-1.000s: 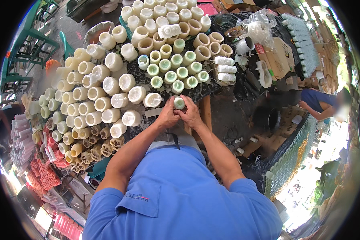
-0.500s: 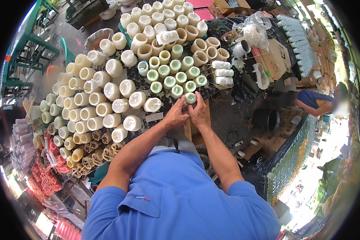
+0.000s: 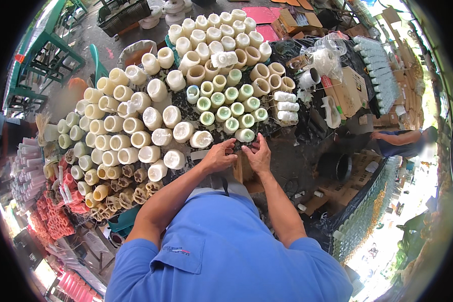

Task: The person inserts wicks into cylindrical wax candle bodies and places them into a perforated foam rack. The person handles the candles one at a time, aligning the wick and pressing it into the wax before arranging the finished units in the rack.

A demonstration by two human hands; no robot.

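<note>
A short pale candle cup with green wax (image 3: pixel 244 135) lies tilted at the front edge of the table, just beyond my fingertips. My left hand (image 3: pixel 219 156) is held below and to its left, fingers loosely curved and apart, with nothing in them. On the other side my right hand (image 3: pixel 258 155) has thumb and forefinger spread, also holding nothing. Behind that cup stand several more green-filled candle cups (image 3: pixel 223 114) in close rows. Larger cream wax cups (image 3: pixel 201 139) cover the table to the left, some upright and others on their sides.
White wrapped rolls (image 3: pixel 287 106) lie right of the green cups. Clear plastic bags (image 3: pixel 329 60) and a cardboard box (image 3: pixel 348 90) sit farther right. A black bucket (image 3: pixel 334 166) stands on the floor, near another person's arm (image 3: pixel 397 137). Red moulded pieces (image 3: pixel 53 216) fill the lower left.
My hands have let go of the green-filled cup and drawn back toward me, fingers opening. The cup now leans over at the table edge. The whole view has shifted slightly.
</note>
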